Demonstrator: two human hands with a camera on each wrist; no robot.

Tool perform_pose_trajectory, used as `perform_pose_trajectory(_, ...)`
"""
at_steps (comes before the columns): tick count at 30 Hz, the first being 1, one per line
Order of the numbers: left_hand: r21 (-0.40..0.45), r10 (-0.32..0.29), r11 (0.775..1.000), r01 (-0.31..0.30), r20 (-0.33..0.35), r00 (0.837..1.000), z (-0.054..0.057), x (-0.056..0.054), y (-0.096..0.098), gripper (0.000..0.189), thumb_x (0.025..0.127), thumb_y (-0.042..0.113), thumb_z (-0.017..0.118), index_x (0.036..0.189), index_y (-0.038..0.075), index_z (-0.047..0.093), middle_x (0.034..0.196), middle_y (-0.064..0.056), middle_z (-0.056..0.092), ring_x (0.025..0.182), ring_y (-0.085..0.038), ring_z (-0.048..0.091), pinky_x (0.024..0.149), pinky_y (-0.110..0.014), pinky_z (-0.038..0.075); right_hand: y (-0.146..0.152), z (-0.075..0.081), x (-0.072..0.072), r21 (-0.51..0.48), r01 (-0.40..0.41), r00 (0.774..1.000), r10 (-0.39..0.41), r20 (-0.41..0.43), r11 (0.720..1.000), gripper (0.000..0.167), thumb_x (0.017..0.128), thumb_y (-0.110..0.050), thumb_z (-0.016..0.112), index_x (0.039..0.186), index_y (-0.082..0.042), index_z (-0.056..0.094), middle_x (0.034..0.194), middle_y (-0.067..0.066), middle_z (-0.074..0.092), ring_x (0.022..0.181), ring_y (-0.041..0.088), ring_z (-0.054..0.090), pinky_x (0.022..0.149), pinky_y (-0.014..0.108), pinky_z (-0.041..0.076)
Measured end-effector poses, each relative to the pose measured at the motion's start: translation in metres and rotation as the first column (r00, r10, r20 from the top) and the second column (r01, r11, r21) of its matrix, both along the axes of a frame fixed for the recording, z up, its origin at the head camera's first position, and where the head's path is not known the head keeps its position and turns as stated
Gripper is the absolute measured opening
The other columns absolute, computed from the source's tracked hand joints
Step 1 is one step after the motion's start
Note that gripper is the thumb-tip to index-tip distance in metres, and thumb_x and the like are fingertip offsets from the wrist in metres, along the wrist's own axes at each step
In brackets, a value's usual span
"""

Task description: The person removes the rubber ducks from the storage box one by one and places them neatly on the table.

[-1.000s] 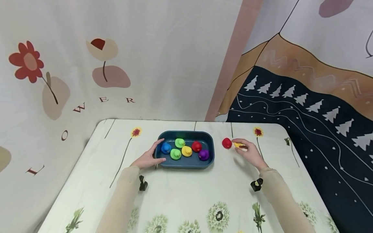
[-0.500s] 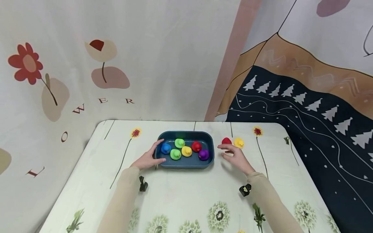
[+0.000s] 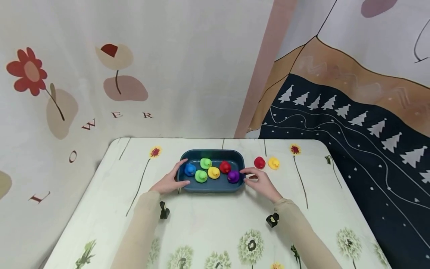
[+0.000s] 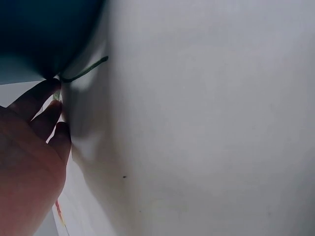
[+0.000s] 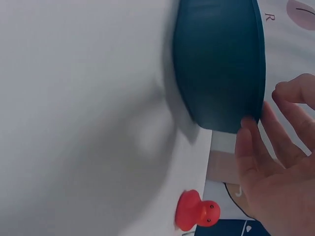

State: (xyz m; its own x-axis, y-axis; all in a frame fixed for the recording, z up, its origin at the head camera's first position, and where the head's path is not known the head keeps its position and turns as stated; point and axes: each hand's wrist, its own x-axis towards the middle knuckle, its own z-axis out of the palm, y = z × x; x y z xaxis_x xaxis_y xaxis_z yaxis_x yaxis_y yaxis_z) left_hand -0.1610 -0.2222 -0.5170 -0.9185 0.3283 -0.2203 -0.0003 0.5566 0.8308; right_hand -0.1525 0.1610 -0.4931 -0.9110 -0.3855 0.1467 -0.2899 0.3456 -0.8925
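Observation:
A dark blue rectangular tray (image 3: 212, 188) holds a blue duck (image 3: 190, 170), two green ducks (image 3: 206, 163), a yellow duck (image 3: 214, 172), a red duck (image 3: 225, 167) and a purple duck (image 3: 233, 176). My left hand (image 3: 168, 182) grips the tray's left end, thumb at the front corner and fingers toward the back; the left wrist view shows fingertips against the tray. At the right end, my right hand (image 3: 261, 183) has its fingertips at the rim beside the purple duck, holding no duck. In the right wrist view its fingers (image 5: 251, 147) meet the tray's outer side.
To the right of the tray, a second red duck (image 3: 259, 162) and a second yellow duck (image 3: 273, 163) stand on the table (image 3: 201, 220), which has a flower-printed cover. Printed curtains (image 3: 188, 74) hang behind it.
My right hand let go of the second yellow duck beside the second red duck and moved left to the tray's right end. My left hand has stayed on the tray.

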Motion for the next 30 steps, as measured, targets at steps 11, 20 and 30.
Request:
perform_pose_trajectory(11, 0.003, 0.002, 1.000, -0.002, 0.003, 1.000, 0.000, -0.002, -0.001, 0.085, 0.090, 0.034, 0.069, 0.153, 0.040, 0.012, 0.159, -0.018, 0.008, 0.139, -0.047, 0.018, 0.104, -0.067, 0.020, -0.020, -0.004, 0.001, 0.099, 0.059, 0.995, -0.051, -0.081, 0.993, 0.022, 0.087, 0.001, 0.066, 0.109, 0.000, 0.068, 0.112, 0.012, 0.064, 0.107, 0.030, 0.058, 0.086, 0.046, 0.050)
perform_pose_trajectory(20, -0.011, -0.002, 1.000, 0.002, -0.003, 1.000, 0.000, -0.002, 0.001, 0.085, 0.090, 0.035, 0.069, 0.153, 0.039, 0.013, 0.159, -0.018, 0.009, 0.138, -0.048, 0.019, 0.104, -0.067, 0.021, -0.035, -0.007, 0.003, 0.158, 0.176, 0.981, -0.159, -0.112, 0.972, 0.022, 0.085, -0.002, 0.070, 0.107, -0.001, 0.070, 0.108, 0.011, 0.066, 0.101, 0.031, 0.057, 0.086, 0.046, 0.046)
perform_pose_trajectory(30, -0.015, -0.007, 1.000, 0.007, -0.005, 1.000, -0.002, -0.003, 0.000, 0.085, 0.090, 0.035, 0.069, 0.153, 0.040, 0.012, 0.159, -0.018, 0.008, 0.139, -0.048, 0.018, 0.104, -0.067, 0.021, -0.049, -0.004, 0.000, 0.250, 0.238, 0.971, -0.230, -0.062, 0.938, 0.029, 0.084, -0.010, 0.075, 0.112, -0.002, 0.070, 0.115, 0.011, 0.063, 0.106, 0.031, 0.050, 0.092, 0.045, 0.042)
